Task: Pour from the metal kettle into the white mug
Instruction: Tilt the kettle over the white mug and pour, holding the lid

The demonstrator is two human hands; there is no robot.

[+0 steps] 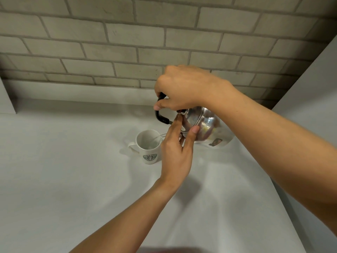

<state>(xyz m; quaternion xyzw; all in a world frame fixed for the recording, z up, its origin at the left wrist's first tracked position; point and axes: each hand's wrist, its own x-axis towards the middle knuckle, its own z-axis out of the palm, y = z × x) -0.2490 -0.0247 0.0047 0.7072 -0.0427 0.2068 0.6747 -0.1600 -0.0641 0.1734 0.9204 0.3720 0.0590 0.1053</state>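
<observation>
The shiny metal kettle point(206, 126) is tipped steeply to the left above the counter, its black handle point(160, 115) in my right hand point(180, 88), which grips it from above. My left hand point(176, 152) presses its fingers and thumb against the kettle's lid, holding it in place. The white mug point(148, 147) with a green round logo stands upright on the counter just below and left of the kettle. The spout is hidden behind my left hand; a thin clear stream seems to reach the mug's rim.
The white counter point(73, 179) stretches left and toward me. A grey brick wall point(127, 42) runs along the back. A white panel point(313, 88) closes the right side, and a white block point(7, 99) stands at the far left.
</observation>
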